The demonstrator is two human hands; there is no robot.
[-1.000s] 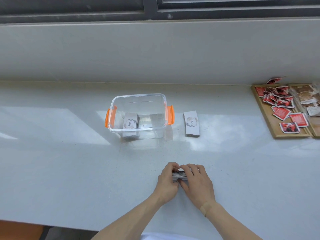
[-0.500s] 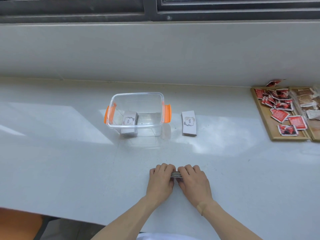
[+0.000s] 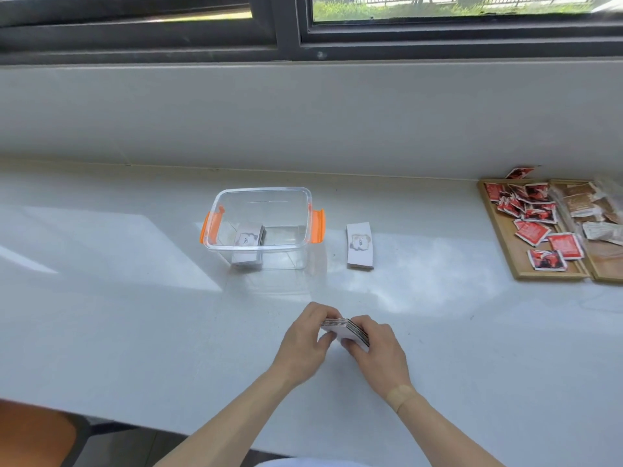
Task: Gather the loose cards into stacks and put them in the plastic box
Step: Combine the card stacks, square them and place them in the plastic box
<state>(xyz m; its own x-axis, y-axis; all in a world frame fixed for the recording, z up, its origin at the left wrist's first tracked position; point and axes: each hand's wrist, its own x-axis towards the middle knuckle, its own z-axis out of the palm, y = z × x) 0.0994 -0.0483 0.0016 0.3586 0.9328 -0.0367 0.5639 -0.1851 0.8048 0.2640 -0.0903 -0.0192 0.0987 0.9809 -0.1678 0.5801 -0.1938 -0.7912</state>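
A clear plastic box with orange clips stands on the white counter, and one stack of white cards lies inside it at the left. A second card stack lies on the counter just right of the box. Nearer to me, my left hand and my right hand together grip a third card stack, tilted with its face towards me. Fingers cover much of this stack.
A wooden tray with several red sachets and brown packets sits at the far right. A low wall and a window frame run behind the counter. The counter's front edge is close to my body, with an orange seat at lower left.
The stack in my hands has tipped up from flat and edge-on to tilted, showing its white face. My hands stayed in about the same place on the counter.
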